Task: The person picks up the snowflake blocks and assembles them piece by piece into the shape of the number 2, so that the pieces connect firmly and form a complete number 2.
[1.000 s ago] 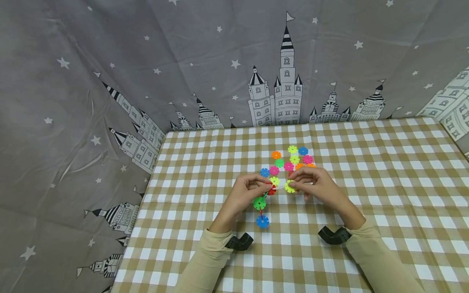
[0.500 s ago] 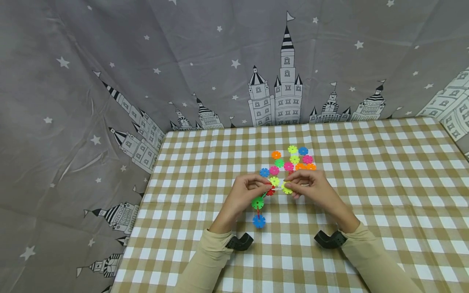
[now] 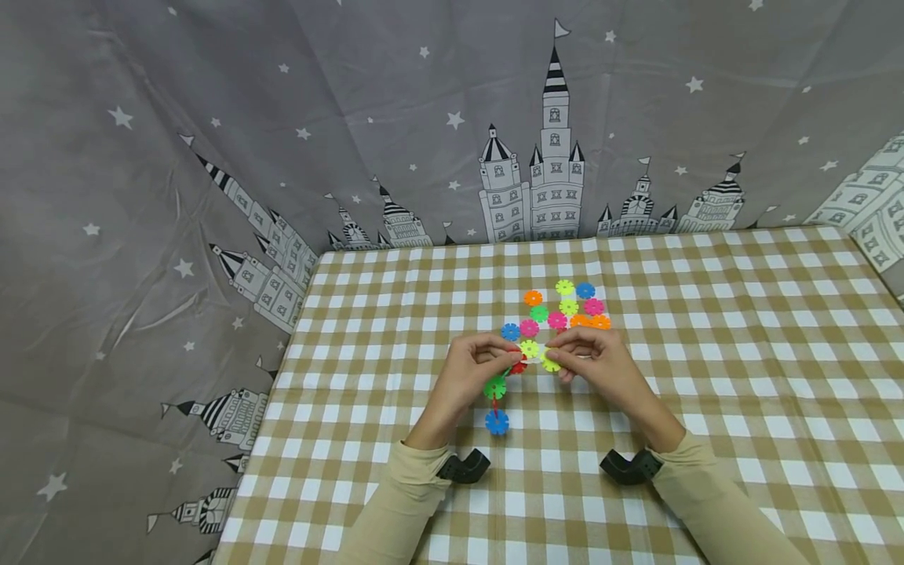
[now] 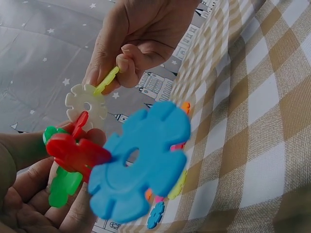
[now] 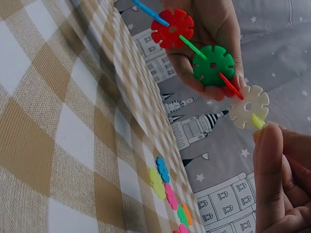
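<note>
A chain of notched plastic discs hangs above the table between the two hands. My left hand (image 3: 472,373) pinches it near its upper end, beside a red disc set edge-on in a white disc (image 5: 237,110). From there a green disc (image 5: 200,73), a red disc (image 5: 163,38) and a blue disc (image 4: 158,133) dangle below, joined at their slots. My right hand (image 3: 592,357) pinches a yellow disc (image 4: 108,80) between thumb and fingertips. This yellow disc stands crosswise at the white disc's rim, its edge right at a slot.
Loose discs lie beyond the hands, among them an orange disc (image 3: 533,298), a pink disc (image 3: 529,328) and a blue disc (image 3: 585,290). A checked cloth (image 3: 395,314) covers the table. Behind it hangs a grey curtain (image 3: 381,94) printed with castles.
My right hand has moved left, bringing the yellow disc closer to my left hand. The hanging end of the chain has shifted slightly left. My left hand stays nearly still.
</note>
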Available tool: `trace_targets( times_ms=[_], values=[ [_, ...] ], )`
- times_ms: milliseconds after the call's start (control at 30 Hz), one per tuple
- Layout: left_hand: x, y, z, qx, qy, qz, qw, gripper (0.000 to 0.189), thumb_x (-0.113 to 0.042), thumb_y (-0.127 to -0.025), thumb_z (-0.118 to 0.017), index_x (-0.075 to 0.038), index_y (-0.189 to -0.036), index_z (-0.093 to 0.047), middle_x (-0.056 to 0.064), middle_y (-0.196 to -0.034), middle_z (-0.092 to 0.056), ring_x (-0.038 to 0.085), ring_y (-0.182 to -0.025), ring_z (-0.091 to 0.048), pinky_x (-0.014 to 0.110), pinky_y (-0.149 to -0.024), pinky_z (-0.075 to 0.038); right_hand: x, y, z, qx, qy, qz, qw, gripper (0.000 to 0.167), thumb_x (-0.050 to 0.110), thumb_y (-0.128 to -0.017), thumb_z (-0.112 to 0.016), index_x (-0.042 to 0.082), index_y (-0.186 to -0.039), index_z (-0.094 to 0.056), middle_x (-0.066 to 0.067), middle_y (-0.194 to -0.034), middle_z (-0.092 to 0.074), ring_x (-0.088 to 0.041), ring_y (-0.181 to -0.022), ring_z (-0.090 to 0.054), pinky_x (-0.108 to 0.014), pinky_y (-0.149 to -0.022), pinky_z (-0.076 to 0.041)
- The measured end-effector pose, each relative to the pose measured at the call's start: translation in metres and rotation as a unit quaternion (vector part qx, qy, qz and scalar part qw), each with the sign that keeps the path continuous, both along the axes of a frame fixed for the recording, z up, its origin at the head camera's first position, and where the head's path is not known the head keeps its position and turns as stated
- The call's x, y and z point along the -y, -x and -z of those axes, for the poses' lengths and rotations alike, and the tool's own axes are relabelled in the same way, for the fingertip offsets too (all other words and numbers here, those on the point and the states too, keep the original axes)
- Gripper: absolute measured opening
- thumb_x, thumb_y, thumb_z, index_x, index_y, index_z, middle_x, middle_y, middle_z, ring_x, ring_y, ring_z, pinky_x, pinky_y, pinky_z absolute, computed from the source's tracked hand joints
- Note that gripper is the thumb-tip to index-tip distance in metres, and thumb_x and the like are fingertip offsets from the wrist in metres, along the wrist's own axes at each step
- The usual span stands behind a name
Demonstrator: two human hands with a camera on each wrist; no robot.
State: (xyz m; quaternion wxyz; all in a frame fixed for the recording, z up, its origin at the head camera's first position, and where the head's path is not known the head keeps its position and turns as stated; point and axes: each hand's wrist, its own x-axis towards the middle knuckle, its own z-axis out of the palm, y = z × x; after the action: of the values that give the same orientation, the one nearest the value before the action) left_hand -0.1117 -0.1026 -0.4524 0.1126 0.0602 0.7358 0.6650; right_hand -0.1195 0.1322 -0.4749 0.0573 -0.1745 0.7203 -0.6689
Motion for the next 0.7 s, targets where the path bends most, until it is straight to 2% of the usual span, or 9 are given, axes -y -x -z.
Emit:
trace_targets(
  times_ms=[167, 367, 433, 567, 700],
  values=[
    [-0.0002, -0.0001, -0.0001, 0.001, -0.002, -0.003, 1.0000, 0.012, -0.009, -0.092, -0.078, 0.001, -0.098, -0.077, 0.012, -0.088, -0.078, 0.040, -0.084, -0.075, 0.025, -0.072, -0.060, 0.0021, -0.0011, 0.0003, -0.003, -0.003, 0.011, 0.9999, 0.011, 0.002, -0.093, -0.074, -0.005, -0.102, -0.073, -0.016, -0.085, -0.076, -0.027, -0.058, -0.068, -0.030, -0.059, -0.060],
    [-0.0016, 0.0007, 0.0009, 0.001, -0.001, 0.007, 1.0000, 0.015, -0.008, -0.092, -0.077, 0.005, -0.099, -0.076, 0.019, -0.091, -0.078, 0.012, -0.075, -0.076, 0.024, -0.073, -0.059, 0.0036, -0.0027, -0.0010, -0.003, -0.002, 0.018, 0.9998, 0.012, 0.002, -0.093, -0.074, -0.005, -0.103, -0.073, -0.015, -0.084, -0.075, -0.031, -0.059, -0.068, -0.030, -0.059, -0.060],
    [-0.0015, 0.0009, 0.0008, 0.003, -0.001, 0.009, 1.0000, 0.015, -0.007, -0.092, -0.077, 0.005, -0.099, -0.075, 0.019, -0.091, -0.078, 0.009, -0.074, -0.075, 0.023, -0.072, -0.058, 0.0037, -0.0026, -0.0014, -0.002, -0.004, 0.017, 0.9998, 0.013, 0.002, -0.094, -0.074, -0.006, -0.103, -0.073, -0.016, -0.084, -0.075, -0.031, -0.059, -0.068, -0.030, -0.059, -0.060],
    [0.0001, 0.0013, -0.0002, 0.008, 0.002, 0.018, 0.9998, 0.014, -0.010, -0.094, -0.076, 0.004, -0.099, -0.075, 0.006, -0.085, -0.078, 0.007, -0.071, -0.070, 0.021, -0.068, -0.055, 0.0024, -0.0017, -0.0025, 0.009, -0.009, 0.009, 0.9999, 0.017, 0.005, -0.094, -0.074, -0.008, -0.106, -0.072, -0.011, -0.085, -0.076, -0.030, -0.061, -0.069, -0.030, -0.061, -0.061],
    [0.0016, 0.0016, -0.0016, 0.018, 0.007, 0.040, 0.9990, 0.016, -0.014, -0.096, -0.075, 0.001, -0.101, -0.075, -0.002, -0.082, -0.076, 0.007, -0.068, -0.065, 0.020, -0.065, -0.052, -0.0005, -0.0004, -0.0036, 0.022, -0.001, 0.000, 0.9998, 0.020, 0.005, -0.095, -0.073, -0.010, -0.108, -0.072, -0.001, -0.084, -0.077, -0.027, -0.062, -0.071, -0.031, -0.062, -0.062]
  ],
)
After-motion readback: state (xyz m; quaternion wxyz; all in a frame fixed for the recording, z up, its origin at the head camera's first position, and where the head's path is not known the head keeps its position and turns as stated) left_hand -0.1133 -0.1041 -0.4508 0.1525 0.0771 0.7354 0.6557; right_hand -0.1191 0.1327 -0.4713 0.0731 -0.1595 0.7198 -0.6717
